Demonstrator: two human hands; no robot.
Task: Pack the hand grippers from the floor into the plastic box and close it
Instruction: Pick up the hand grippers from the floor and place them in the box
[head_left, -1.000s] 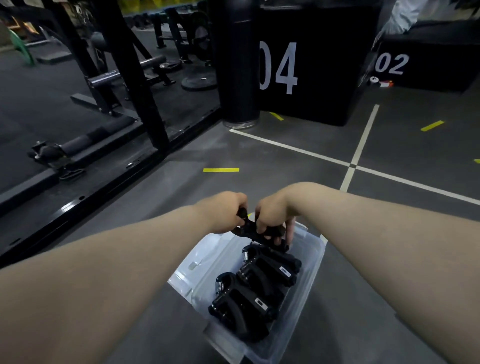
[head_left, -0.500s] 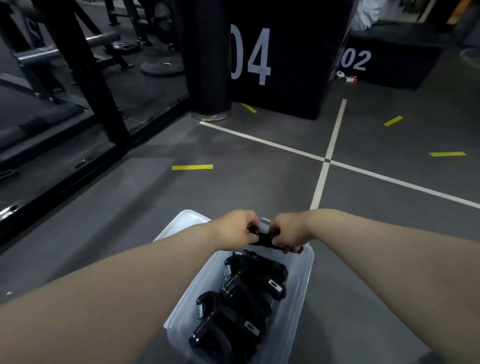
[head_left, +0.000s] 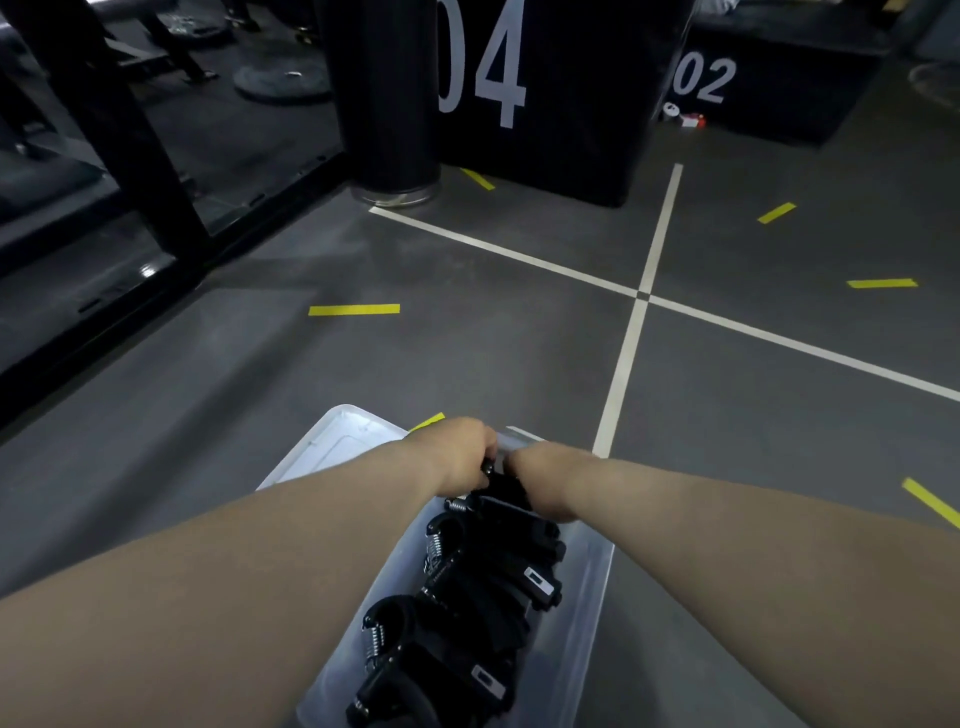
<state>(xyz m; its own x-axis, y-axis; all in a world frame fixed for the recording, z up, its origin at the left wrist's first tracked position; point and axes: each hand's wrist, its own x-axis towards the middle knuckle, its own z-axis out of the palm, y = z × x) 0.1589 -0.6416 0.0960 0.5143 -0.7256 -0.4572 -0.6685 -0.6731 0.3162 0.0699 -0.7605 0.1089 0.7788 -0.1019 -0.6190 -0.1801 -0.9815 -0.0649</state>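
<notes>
A clear plastic box (head_left: 582, 618) stands on the grey floor in front of me, holding a row of black hand grippers (head_left: 493, 582) with metal springs. At the box's far end, my left hand (head_left: 460, 454) and my right hand (head_left: 540, 486) both grip one more black hand gripper (head_left: 501, 486), which sits low in the box against the others. Its handles are mostly hidden by my fingers. The box's clear lid (head_left: 332, 441) lies flat on the floor just left of the box, partly under my left forearm.
A black rack frame (head_left: 119, 156) runs along the left. A black pillar (head_left: 384, 93) and black boxes marked 04 (head_left: 545, 93) and 02 (head_left: 769, 78) stand ahead. White lines and yellow tape marks cross the floor.
Both hands have lowered the held hand gripper into the far end of the box. My view has swung right and dipped, so the box sits lower in the frame.
</notes>
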